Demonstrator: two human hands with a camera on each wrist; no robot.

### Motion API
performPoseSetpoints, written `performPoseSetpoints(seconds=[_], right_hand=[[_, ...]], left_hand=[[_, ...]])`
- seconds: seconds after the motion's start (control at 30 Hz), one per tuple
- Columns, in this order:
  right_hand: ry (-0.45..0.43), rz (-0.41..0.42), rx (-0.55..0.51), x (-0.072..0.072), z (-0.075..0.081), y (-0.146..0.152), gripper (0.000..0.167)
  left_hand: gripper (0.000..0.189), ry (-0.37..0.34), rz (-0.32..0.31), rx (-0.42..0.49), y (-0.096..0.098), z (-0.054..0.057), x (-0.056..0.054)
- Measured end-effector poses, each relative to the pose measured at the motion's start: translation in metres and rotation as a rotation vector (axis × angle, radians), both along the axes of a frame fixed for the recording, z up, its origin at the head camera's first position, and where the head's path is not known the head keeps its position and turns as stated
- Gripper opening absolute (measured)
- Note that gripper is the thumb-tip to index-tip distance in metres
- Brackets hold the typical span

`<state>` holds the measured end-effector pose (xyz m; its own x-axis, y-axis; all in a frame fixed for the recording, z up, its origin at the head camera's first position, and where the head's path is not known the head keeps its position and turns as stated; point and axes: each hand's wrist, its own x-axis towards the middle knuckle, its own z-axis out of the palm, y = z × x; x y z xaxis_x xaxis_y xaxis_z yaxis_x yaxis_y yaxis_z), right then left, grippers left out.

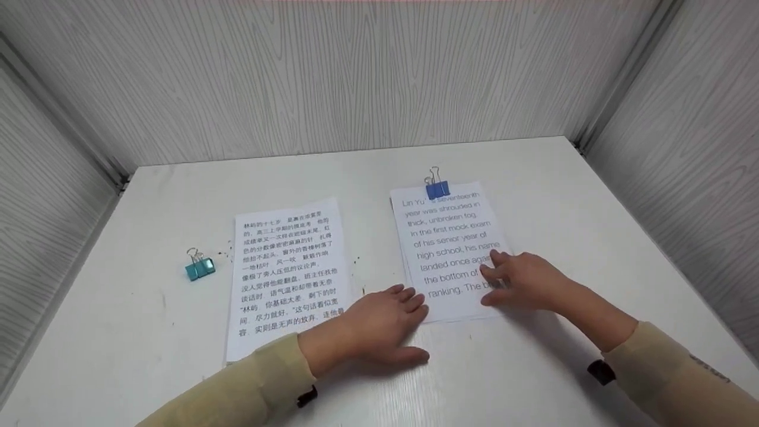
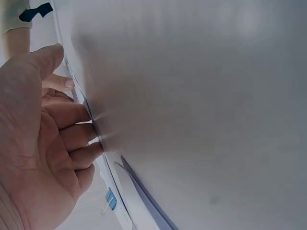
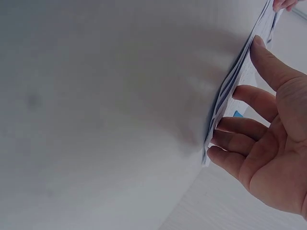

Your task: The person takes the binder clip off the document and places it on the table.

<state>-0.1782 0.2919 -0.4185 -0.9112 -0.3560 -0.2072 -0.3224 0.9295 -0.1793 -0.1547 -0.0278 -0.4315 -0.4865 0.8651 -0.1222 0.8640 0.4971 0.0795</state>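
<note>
A stack of English-printed sheets (image 1: 453, 237) lies on the white table, a blue binder clip (image 1: 437, 190) on its top edge with its wire handles pointing away. My left hand (image 1: 385, 323) is at the stack's lower left side, fingertips at the paper edge and thumb spread toward me. On the opposite side, my right hand (image 1: 525, 281) has its fingertips at the right edge, near the lower corner. The right wrist view shows those loosely bent fingers along the layered sheet edges (image 3: 230, 86). In the left wrist view, the left fingers (image 2: 79, 136) point down at the tabletop.
A second stack, printed in Chinese (image 1: 284, 261), lies to the left, its lower part behind my left forearm. Farther left sits a teal binder clip (image 1: 200, 268). Small dark specks dot the table (image 1: 142, 320). Grey wood-grain panels (image 1: 332, 71) stand around the back and sides.
</note>
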Motion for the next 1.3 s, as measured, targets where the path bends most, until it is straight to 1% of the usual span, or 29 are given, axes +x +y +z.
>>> performPoseSetpoints(seconds=[0.2,0.33,0.47,0.63,0.77,1.0,1.17,1.3], right_hand=[[0.012,0.006,-0.001,0.009,0.001,-0.015,0.067],[0.016,0.019,-0.011,0.014,0.001,-0.023,0.067],[0.027,0.04,-0.002,0.019,0.001,-0.033,0.066],[0.055,0.055,-0.001,0.025,0.0,-0.043,0.064],[0.086,0.078,-0.001,0.029,-0.002,-0.05,0.064],[0.138,0.15,0.009,0.034,-0.004,-0.062,0.061],[0.142,0.159,0.011,0.039,-0.004,-0.068,0.061],[0.138,0.148,-0.003,0.042,-0.006,-0.07,0.061]], left_hand=[[0.079,0.043,-0.011,0.018,-0.014,0.0,0.011],[0.078,0.051,-0.008,0.021,-0.024,0.0,0.018],[0.078,0.06,-0.002,0.006,-0.032,0.001,0.025],[0.078,0.068,-0.003,0.007,-0.042,0.001,0.032],[0.077,0.052,0.01,0.016,-0.05,0.0,0.036],[0.076,0.033,0.023,0.022,-0.061,0.0,0.044],[0.076,0.015,0.028,0.0,-0.065,0.005,0.046],[0.071,-0.005,0.034,-0.023,-0.063,0.011,0.045]])
